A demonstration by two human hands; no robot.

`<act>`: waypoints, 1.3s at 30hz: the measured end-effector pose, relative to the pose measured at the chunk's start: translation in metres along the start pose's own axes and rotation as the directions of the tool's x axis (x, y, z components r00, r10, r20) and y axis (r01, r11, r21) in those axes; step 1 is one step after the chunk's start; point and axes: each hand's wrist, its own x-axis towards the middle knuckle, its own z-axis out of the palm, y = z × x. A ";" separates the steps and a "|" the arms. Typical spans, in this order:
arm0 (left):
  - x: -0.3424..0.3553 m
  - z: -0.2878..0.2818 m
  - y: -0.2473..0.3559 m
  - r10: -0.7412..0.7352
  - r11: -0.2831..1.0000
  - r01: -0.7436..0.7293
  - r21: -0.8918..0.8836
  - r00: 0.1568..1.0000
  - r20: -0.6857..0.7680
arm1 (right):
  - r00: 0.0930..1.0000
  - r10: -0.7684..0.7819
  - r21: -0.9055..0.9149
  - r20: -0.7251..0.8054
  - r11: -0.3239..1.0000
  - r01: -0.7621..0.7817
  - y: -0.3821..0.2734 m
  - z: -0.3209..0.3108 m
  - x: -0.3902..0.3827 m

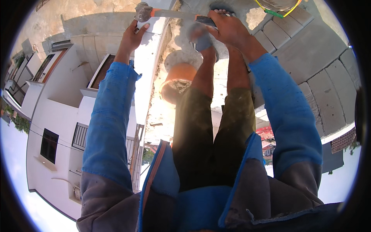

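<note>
My right hand [232, 31] is wrapped round the dark grip of a mallet [176, 14]. Its pale shaft points left, and the lumpy grey head [143, 12] looks caked with dried material. That head hangs over or rests against a white block [154, 25] on a narrow wall; which of the two I cannot tell. Beside the block my left hand [132, 38] has its thumb stretched out, apart from the fingers, and grips no tool. Some of its fingertips are hard to make out. An orange bucket [181, 73] holding grey mortar stands near my legs.
A wall of grey blocks [322, 89] rises on the right. At the top right is a container with a yellow and green handle [275, 14]. My sandalled feet [201, 38] stand on a mortar-spattered surface. White houses [62, 100] lie beyond the wall on the left.
</note>
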 end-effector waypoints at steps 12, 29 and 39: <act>0.000 0.009 -0.007 0.117 0.983 -0.125 -0.135 0.991 -0.066 | 0.998 0.058 0.072 0.006 0.996 -0.058 -0.012 0.010 0.001; 0.000 0.008 -0.010 0.093 0.984 -0.103 -0.146 0.993 -0.074 | 0.998 0.031 0.067 0.063 0.997 -0.035 -0.006 0.004 -0.003; -0.014 0.045 -0.004 0.174 0.985 -0.161 0.066 0.903 -0.392 | 0.999 0.027 0.136 0.020 0.990 -0.030 -0.012 0.001 -0.016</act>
